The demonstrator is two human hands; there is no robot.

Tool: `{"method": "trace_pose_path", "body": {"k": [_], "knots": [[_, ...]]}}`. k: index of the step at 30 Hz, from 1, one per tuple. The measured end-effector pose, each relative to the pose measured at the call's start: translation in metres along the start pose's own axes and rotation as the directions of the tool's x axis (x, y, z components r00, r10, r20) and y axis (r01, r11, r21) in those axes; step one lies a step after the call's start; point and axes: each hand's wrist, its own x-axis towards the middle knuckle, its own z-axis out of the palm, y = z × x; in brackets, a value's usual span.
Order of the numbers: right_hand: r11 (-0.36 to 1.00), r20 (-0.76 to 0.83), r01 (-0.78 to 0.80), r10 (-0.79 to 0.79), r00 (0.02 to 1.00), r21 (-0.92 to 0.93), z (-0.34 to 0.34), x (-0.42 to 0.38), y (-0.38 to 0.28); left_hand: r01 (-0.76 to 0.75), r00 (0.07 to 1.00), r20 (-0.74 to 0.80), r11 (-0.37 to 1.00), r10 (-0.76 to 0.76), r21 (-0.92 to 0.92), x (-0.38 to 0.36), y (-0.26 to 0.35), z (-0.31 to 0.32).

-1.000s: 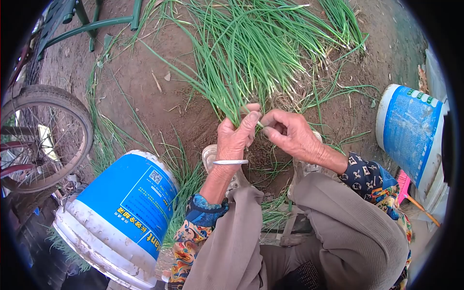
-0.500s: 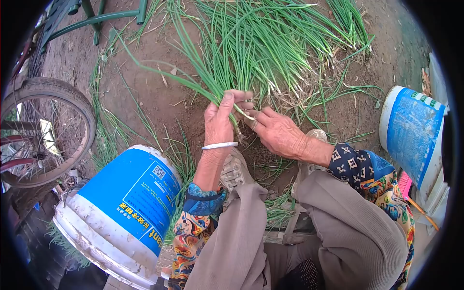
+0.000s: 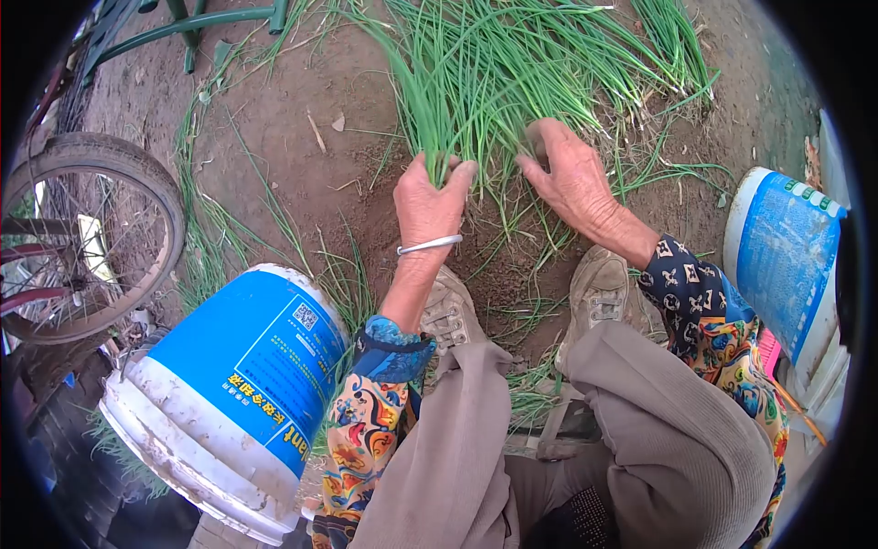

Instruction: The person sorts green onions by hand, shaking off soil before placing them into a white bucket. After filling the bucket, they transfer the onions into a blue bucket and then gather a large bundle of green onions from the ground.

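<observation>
A few green onions [image 3: 422, 101] stand up out of my left hand [image 3: 428, 203], whose thumb and fingers are closed around their lower stems. A white bangle circles that wrist. To the right, my right hand [image 3: 574, 183] is at the root-end edge of a spread pile of green onions [image 3: 512, 69]. Its thumb and fingers are apart, with nothing visible between them; the fingertips meet the leaves and are slightly blurred. Pale roots and loose stalks lie under and beside both hands on the bare soil.
A blue-and-white bucket [image 3: 247, 366] stands at the lower left, another blue bucket [image 3: 785, 247] at the right. A bicycle wheel [image 3: 151, 183] is at the left, and green metal legs [image 3: 197, 27] are at the top left. My shoes [image 3: 599, 297] rest on the soil among scattered trimmings.
My hands have come apart. The left has turned its green onions more upright against the pile; the right has moved up and right to the pile's edge, its fingers opening.
</observation>
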Motion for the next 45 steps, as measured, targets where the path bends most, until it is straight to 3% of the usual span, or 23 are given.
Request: {"method": "trace_pose_path", "body": {"k": [2,5,8,9,11,12,15,18,19,23,26,30,31,35,38,40,41,42,43,45], "knots": [[0.994,0.075,-0.075,0.081,0.994,-0.085,-0.005,0.003,0.005,-0.082,0.996,-0.008,0.927,0.091,0.367,0.003,0.002,0.008],[0.995,0.136,-0.036,0.048,0.989,-0.091,-0.014,0.004,0.010,-0.105,0.987,-0.063,0.890,0.148,0.445,0.006,-0.006,0.011],[0.994,0.178,-0.054,0.069,0.982,-0.091,-0.021,0.003,0.012,0.010,0.977,-0.203,0.949,0.057,0.316,0.007,-0.010,-0.007],[0.995,0.194,-0.072,0.085,0.977,-0.072,-0.022,0.003,0.013,-0.036,0.957,-0.262,0.947,0.125,0.319,0.010,-0.023,-0.014],[0.994,0.225,-0.104,0.108,0.968,-0.030,-0.025,0.005,0.015,0.028,0.950,-0.309,0.970,0.049,0.241,0.012,-0.029,-0.032],[0.984,0.270,-0.165,0.141,0.953,0.067,-0.027,0.005,0.014,0.044,0.946,-0.324,0.981,0.021,0.189,0.012,-0.031,-0.037],[0.884,0.384,-0.329,0.192,0.903,0.333,-0.030,0.001,0.014,-0.083,0.926,-0.378,0.970,-0.010,-0.230,0.009,-0.032,-0.042],[0.729,0.465,-0.433,0.176,0.868,0.531,-0.026,-0.006,0.019,0.133,0.935,-0.249,0.899,-0.254,-0.417,0.004,-0.021,-0.038],[0.684,0.511,-0.471,0.166,0.843,0.556,-0.027,-0.007,0.019,0.178,0.946,-0.129,0.806,-0.299,-0.565,-0.001,-0.009,-0.034],[0.602,0.623,-0.608,0.222,0.750,0.518,-0.034,-0.016,-0.005,0.378,0.923,0.170,0.740,-0.344,-0.556,-0.014,0.012,-0.018],[0.741,0.620,-0.515,0.170,0.765,0.431,-0.030,-0.026,-0.024,0.425,0.904,0.261,0.774,-0.337,-0.470,-0.023,0.019,0.000],[0.894,0.417,-0.152,-0.041,0.908,0.421,-0.011,-0.042,-0.030,0.367,0.922,0.282,0.828,-0.264,-0.425,-0.031,0.012,0.012],[0.896,0.486,-0.198,-0.022,0.874,0.397,-0.017,-0.040,-0.035,0.358,0.926,0.286,0.818,-0.248,-0.450,-0.032,0.009,0.012],[0.981,0.123,-0.024,0.000,0.992,0.192,-0.009,-0.026,-0.019,0.347,0.934,0.251,0.815,-0.255,-0.464,-0.035,0.018,-0.001],[1.000,0.052,-0.010,0.010,0.999,-0.004,-0.004,-0.008,0.001,0.314,0.944,0.243,0.830,-0.222,-0.462,-0.035,0.021,-0.007],[0.990,0.151,-0.104,0.090,0.984,0.090,-0.007,0.000,0.009,0.315,0.940,0.278,0.811,-0.195,-0.494,-0.036,0.028,-0.022],[0.969,0.207,-0.181,0.145,0.968,0.168,-0.012,0.002,0.010,0.227,0.968,0.225,0.779,-0.113,-0.585,-0.035,0.028,-0.028],[0.936,0.266,-0.258,0.192,0.945,0.239,-0.015,0.004,0.012,0.151,0.979,0.206,0.670,0.002,-0.727,-0.035,0.027,-0.038],[0.940,0.254,-0.206,0.136,0.957,0.273,-0.011,0.005,0.022,0.128,0.986,0.166,0.595,0.009,-0.793,-0.036,0.034,-0.046],[0.783,0.420,-0.445,0.262,0.869,0.434,-0.018,0.004,0.026,0.108,0.993,0.117,0.500,-0.013,-0.859,-0.035,0.039,-0.054]]}}
